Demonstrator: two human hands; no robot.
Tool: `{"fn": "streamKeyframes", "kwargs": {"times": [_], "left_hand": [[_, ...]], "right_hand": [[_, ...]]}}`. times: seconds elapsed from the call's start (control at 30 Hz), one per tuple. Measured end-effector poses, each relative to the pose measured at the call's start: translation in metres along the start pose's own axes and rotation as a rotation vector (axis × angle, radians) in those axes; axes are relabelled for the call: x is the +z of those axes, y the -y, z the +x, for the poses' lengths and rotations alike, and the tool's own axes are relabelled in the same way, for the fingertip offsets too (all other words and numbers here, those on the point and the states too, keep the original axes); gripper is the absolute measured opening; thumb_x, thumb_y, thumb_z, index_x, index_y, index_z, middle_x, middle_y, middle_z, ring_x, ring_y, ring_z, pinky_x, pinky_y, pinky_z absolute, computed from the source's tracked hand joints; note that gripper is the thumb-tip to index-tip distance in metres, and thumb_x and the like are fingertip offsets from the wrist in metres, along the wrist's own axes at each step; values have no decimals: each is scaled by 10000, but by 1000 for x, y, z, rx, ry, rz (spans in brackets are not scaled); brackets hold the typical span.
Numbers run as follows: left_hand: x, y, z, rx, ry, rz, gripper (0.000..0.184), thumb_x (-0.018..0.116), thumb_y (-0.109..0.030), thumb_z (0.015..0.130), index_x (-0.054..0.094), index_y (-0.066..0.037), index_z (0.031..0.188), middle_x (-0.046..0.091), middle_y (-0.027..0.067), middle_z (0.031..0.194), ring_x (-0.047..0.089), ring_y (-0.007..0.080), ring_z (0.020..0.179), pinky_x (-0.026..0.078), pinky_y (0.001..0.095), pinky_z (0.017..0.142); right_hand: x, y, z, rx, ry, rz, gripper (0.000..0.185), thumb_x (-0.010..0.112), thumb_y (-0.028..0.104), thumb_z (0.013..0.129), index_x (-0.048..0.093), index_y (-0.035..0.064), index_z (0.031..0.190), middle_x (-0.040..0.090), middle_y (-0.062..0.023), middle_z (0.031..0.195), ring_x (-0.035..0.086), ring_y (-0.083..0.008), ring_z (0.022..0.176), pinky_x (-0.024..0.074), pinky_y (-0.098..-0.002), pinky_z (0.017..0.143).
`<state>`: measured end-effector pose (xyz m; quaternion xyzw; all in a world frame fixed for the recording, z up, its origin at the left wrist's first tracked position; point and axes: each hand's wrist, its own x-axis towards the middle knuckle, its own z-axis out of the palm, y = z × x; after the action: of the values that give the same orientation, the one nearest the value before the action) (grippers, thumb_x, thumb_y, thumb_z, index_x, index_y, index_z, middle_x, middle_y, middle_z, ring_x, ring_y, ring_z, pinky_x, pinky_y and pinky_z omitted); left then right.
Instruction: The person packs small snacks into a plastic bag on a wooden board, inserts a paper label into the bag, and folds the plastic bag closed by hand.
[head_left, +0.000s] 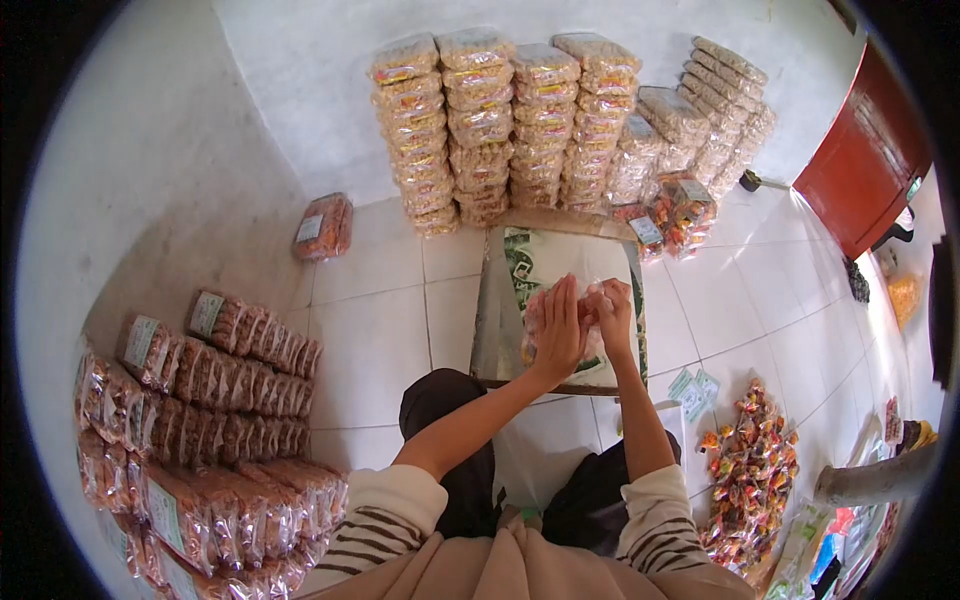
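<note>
A clear plastic bag (533,318) with pinkish and orange contents lies on a low table (495,335) in front of me. My left hand (562,330) rests flat on top of the bag, its fingers stretched out and pointing away from me. Beside it, my right hand (613,312) has its fingers curled round the bag's right end, where the plastic is bunched up. Both palms hide much of the bag, so I cannot make out exactly what is inside. Under it, the table top shows a pale sheet with green print (570,255).
Tall stacks of packed snacks (480,110) line the back wall. Packs of brown snacks (230,400) are piled at left, and one pack (325,227) lies alone. Bags of wrapped pieces (685,215) sit behind the table. Loose wrapped pieces (752,470) and labels (693,390) lie at right.
</note>
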<state>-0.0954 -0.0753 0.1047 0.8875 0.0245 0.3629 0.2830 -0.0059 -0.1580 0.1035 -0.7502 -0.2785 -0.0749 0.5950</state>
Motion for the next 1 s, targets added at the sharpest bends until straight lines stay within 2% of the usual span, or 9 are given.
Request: {"fn": "streamKeyframes", "kwargs": {"times": [0.3,0.4,0.47,0.53,0.7,0.77,0.9,0.97,1.0], "left_hand": [[3,3,7,-44,-88,-113,456,447,-142,870,327,-9,1289,453,161,1166,391,298,1125,220,438,984],[3,3,12,-142,-65,-177,458,486,-120,852,354,-45,1284,513,111,1067,429,262,1062,252,435,953],[3,3,16,-219,-49,-222,481,508,-88,837,351,-59,1291,534,93,1015,456,245,1014,270,432,929],[3,2,19,-262,-112,-370,541,536,-12,798,347,-84,1300,553,75,913,495,216,897,273,410,900],[5,7,18,-289,-127,-384,572,560,21,764,356,-98,1285,561,67,846,522,202,828,297,352,877],[12,11,17,-289,-131,-392,572,567,27,754,362,-98,1274,563,62,820,526,200,823,297,340,873],[16,9,16,-329,-239,-541,503,568,13,759,380,-91,1213,576,47,791,539,185,789,263,342,885],[15,7,16,-320,-247,-574,473,568,1,765,385,-91,1192,584,42,786,542,182,776,243,344,896],[18,11,16,-293,-238,-509,444,572,-19,775,388,-87,1174,590,43,788,545,182,773,246,345,896]], "right_hand": [[4,-11,4,126,24,214,245,587,210,837,580,-14,738,507,-27,766,409,-172,853,324,-307,801],[3,-4,4,391,85,553,246,575,205,846,570,-12,731,489,-17,757,393,-153,832,292,-296,814],[7,-10,8,159,15,362,246,573,206,849,565,-5,723,471,-7,751,382,-144,822,272,-293,826],[7,-3,9,120,-7,320,245,574,208,849,566,0,719,467,-9,777,382,-146,823,270,-295,831],[9,0,7,71,-49,230,238,572,206,851,567,2,728,455,-26,871,391,-152,864,303,-286,823],[8,-2,8,33,-8,240,214,557,214,863,541,2,841,441,-32,919,426,-132,870,355,-248,799],[-18,3,28,197,-94,401,268,543,247,868,487,42,1032,475,-55,986,497,-154,889,393,-303,860],[-29,7,30,293,157,291,259,550,287,866,515,45,951,500,-70,970,490,-135,885,386,-286,858],[-29,7,28,295,148,289,259,550,287,866,515,45,951,500,-70,970,490,-135,885,386,-286,858]]}}
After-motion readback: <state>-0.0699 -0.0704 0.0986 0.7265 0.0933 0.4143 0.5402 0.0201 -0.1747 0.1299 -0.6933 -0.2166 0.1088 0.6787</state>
